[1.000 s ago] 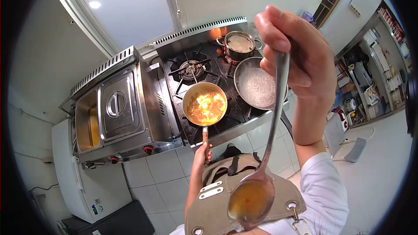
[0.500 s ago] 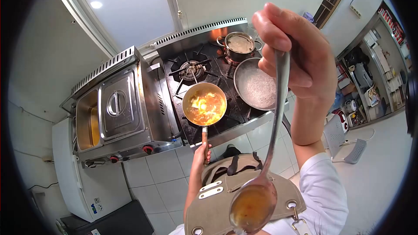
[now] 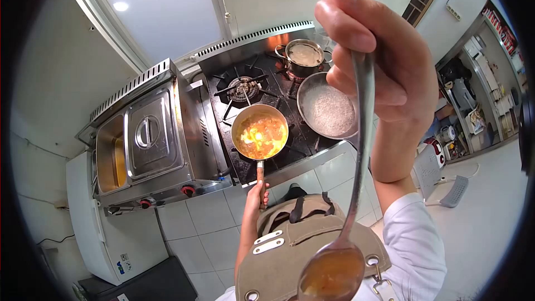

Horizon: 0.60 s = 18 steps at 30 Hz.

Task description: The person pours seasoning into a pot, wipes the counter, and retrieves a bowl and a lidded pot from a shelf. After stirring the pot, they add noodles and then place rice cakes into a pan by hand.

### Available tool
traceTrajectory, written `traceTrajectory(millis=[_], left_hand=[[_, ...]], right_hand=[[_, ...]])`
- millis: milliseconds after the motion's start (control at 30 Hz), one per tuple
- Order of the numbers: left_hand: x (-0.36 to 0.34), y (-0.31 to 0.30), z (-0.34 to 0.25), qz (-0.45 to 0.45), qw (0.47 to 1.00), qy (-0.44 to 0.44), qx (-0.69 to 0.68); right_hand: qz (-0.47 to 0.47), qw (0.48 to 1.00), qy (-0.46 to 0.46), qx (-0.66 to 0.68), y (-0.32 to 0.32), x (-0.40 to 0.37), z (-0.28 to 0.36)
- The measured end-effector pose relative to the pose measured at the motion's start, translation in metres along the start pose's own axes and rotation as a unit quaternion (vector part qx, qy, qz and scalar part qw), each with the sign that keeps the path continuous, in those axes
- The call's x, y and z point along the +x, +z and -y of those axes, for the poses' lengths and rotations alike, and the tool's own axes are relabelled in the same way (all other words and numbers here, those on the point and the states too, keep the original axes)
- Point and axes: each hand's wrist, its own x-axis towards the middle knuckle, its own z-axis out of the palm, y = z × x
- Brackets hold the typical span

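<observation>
**Right hand holding a filled spoon up close, left hand steadying the pan on the stove.**

The right hand (image 3: 379, 61) is pinching the top of the long spoon (image 3: 357, 156) between thumb and curled fingers. The spoon's bowl is hanging low and near level above the apron (image 3: 287, 248), so the orange broth is pooling in it rather than spilling. The left hand (image 3: 254, 200) is closing fully around the handle of the saucepan (image 3: 259, 132), bracing it on the burner at the front edge of the stove (image 3: 304, 160). A frying pan (image 3: 327, 112) is sitting just beside it toward the right edge, and a pot (image 3: 304, 56) is sitting at the back right corner.
</observation>
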Motion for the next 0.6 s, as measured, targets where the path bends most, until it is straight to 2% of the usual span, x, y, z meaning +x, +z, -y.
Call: traceTrajectory(millis=[67, 133, 600], left_hand=[[-0.001, 0.002, -0.001, -0.002, 1.0, 0.009, 0.003], [0.0, 0.0, 0.001, 0.006, 1.0, 0.01, -0.006], [-0.009, 0.005, -0.01, 0.002, 1.0, 0.001, 0.022]], right_hand=[[-0.052, 0.999, -0.005, -0.01, 0.007, -0.001, 0.005], [-0.066, 0.998, 0.003, -0.003, 0.01, -0.002, 0.005], [-0.05, 0.998, 0.006, 0.043, 0.01, -0.004, 0.011]])
